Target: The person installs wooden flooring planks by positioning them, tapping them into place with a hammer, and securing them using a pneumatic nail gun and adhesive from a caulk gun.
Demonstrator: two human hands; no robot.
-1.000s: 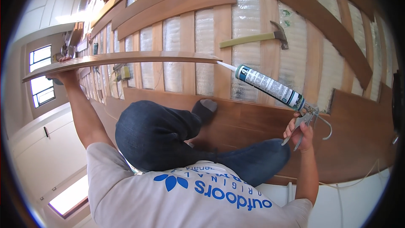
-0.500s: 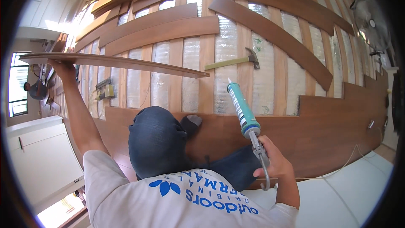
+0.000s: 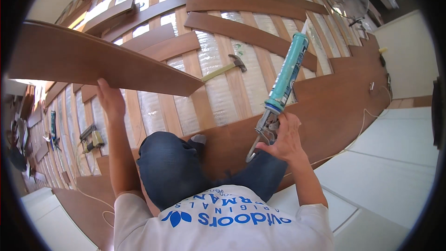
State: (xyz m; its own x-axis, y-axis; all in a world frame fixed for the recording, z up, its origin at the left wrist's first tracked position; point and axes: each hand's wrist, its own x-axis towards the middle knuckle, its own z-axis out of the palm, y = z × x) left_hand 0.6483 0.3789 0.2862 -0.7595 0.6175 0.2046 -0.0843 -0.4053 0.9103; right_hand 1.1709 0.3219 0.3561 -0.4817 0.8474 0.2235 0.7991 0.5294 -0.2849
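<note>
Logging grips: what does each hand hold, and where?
Left hand: brown plank, by its near long edge. Right hand: caulking gun, at its rear, handle end.

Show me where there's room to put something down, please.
The widest bare patch looks like the laid brown floor, between the caulking gun in the right hand and the pale cord. A smaller gap lies between the hammer and the sock, across wooden battens and shiny sheet. It's crowded higher up, among loose planks, and at left, around the yellow-green tool.

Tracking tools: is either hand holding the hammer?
No, the hammer lies on the slats; the left hand holds a plank, the right hand a caulking gun.
</note>
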